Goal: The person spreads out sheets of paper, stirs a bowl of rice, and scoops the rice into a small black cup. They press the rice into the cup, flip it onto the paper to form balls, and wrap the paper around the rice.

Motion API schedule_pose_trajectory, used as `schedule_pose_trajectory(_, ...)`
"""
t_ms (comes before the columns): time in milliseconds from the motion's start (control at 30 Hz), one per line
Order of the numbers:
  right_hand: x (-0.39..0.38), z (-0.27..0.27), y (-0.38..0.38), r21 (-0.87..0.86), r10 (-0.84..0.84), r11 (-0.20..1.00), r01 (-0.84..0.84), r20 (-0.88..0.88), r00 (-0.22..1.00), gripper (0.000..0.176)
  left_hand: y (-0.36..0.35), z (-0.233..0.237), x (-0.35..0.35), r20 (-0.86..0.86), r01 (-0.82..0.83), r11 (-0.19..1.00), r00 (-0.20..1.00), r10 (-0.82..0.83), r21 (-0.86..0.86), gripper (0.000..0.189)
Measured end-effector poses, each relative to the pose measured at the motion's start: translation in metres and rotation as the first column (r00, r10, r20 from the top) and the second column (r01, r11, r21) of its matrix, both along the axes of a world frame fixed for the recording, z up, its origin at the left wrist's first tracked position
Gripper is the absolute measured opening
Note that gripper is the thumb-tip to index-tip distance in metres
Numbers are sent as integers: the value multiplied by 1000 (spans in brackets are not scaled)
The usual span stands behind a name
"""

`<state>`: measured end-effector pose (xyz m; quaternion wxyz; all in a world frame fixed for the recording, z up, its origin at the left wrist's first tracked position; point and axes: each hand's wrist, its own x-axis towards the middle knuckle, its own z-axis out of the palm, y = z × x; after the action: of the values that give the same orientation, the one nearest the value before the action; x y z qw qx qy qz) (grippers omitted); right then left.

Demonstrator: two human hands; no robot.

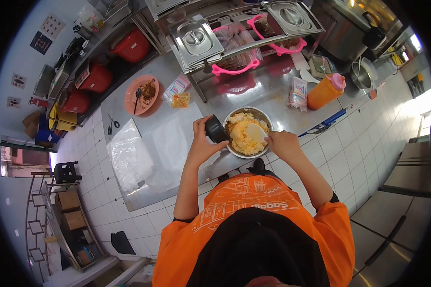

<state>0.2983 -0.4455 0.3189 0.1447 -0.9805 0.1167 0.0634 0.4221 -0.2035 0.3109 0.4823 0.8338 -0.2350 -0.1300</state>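
Note:
A metal bowl (248,154) of yellowish rice (243,138) stands near the front edge of the steel table, just ahead of my body. My left hand (202,143) grips a small black bowl (216,129), tilted on its side at the metal bowl's left rim. From the right, my right hand (283,144) is closed on the handle end of a pale rice paddle (256,133), whose blade rests on the rice. The fingers of the right hand cover most of the handle. What the black bowl contains is hidden.
On the steel table (244,98) are an orange bowl (129,95) with food and a spoon, plastic sheets (165,143), scissors (112,125), packets, and an orange squeeze bottle (323,94). A rack with lidded steel pans (195,43) and pink baskets (234,68) stands behind.

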Motion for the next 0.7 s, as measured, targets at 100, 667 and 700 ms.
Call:
schedule_pose_trajectory(100,6,58,4,-109,-12,994,7,-46,999,29,8,-7,-6,-74,-38,996,997,32,-80,88)
schedule_pose_trajectory(667,30,1,-18,-224,112,967,-124,-65,992,26,-62,-20,-37,170,101,922,970,-175,374,80)
schedule_pose_trajectory(700,30,2,-19,-218,112,968,-125,-70,991,26,-64,-26,-38,190,77,918,968,-161,389,79)
